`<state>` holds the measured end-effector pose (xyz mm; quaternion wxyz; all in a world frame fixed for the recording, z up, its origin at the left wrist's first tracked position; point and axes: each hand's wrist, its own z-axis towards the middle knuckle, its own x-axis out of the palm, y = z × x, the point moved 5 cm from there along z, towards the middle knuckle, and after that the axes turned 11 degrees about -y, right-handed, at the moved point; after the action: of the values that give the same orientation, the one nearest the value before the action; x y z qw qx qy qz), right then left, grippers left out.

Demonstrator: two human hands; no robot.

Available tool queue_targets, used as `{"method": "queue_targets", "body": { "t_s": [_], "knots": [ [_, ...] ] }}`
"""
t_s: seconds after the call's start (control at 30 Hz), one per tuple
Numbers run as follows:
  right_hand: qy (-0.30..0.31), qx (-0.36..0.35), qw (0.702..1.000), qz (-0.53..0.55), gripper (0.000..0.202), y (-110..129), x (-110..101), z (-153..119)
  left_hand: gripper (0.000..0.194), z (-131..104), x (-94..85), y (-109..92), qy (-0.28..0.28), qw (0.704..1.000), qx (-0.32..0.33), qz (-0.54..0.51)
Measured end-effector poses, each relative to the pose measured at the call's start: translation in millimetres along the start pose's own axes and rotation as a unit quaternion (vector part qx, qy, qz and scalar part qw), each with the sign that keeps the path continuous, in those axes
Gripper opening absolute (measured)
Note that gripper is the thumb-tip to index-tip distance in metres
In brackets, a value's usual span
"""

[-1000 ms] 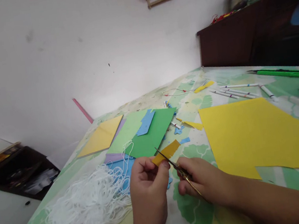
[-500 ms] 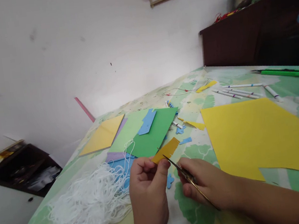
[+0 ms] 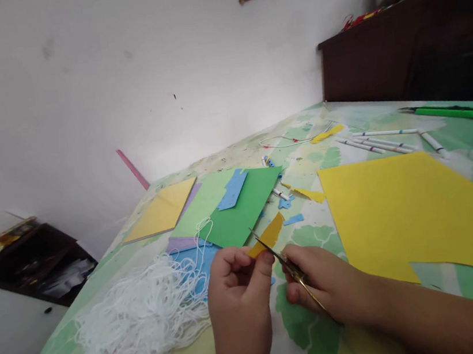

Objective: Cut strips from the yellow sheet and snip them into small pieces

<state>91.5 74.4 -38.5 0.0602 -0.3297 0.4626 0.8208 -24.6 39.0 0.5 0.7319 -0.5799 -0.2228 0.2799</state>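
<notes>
My left hand pinches a small strip of dark yellow paper between thumb and fingers. In my right hand is a pair of scissors with gold-coloured handles, its blades lying across the strip's near edge, close to my left thumb. Behind my hands lie a green sheet and a blue paper piece on top of it. To the left of my left hand spreads a tangled heap of white string.
A large yellow sheet covers the right side of the patterned tablecloth. Beyond it are several white markers and a green cutter knife. Blue scraps lie near my hands. A yellowish pad sits back left.
The scissor blades have moved from pointing at the strip's edge to lying across it, nearly closed. The strip has tilted slightly, and my left hand has shifted a little right.
</notes>
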Motion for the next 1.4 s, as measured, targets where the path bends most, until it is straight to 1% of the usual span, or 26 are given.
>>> {"method": "queue_targets", "body": {
  "t_s": [0.1, 0.27, 0.57, 0.77, 0.87, 1.0, 1.1, 1.2, 1.4],
  "knots": [
    [0.0, 0.001, 1.0, -0.003, 0.046, -1, 0, 0, 0.019, 0, -0.9, 0, -0.004, 1.0, 0.009, 0.015],
    [-0.001, 0.003, 1.0, -0.008, 0.045, -1, 0, 0, 0.018, -1, -2.4, 0, -0.013, 1.0, -0.001, 0.018],
    [-0.007, 0.004, 1.0, -0.017, 0.047, -1, -2, 0, 0.019, 0, -2.3, 0, 0.001, 1.0, 0.012, 0.014],
    [-0.009, 0.012, 1.0, -0.015, 0.044, -3, -1, 2, 0.019, 2, -2.2, 2, 0.001, 1.0, 0.003, 0.016],
    [-0.01, 0.022, 1.0, 0.005, 0.044, -2, -3, 1, 0.019, 3, -1.9, 2, 0.005, 1.0, 0.0, 0.004],
    [-0.003, 0.02, 0.999, 0.049, 0.045, 1, -6, -1, 0.021, 4, 0.1, 5, 0.021, 0.999, -0.035, -0.012],
    [-0.003, 0.016, 0.997, 0.078, 0.049, 4, -8, -1, 0.021, 5, 3.0, 8, 0.032, 0.996, -0.074, -0.048],
    [-0.006, 0.015, 0.994, 0.108, 0.051, 5, -10, -1, 0.021, 6, 5.6, 10, 0.036, 0.992, -0.093, -0.072],
    [-0.008, 0.022, 0.982, 0.185, 0.05, 3, -11, 1, 0.04, 7, 7.6, 12, 0.038, 0.989, -0.118, -0.081]
  ]
}}
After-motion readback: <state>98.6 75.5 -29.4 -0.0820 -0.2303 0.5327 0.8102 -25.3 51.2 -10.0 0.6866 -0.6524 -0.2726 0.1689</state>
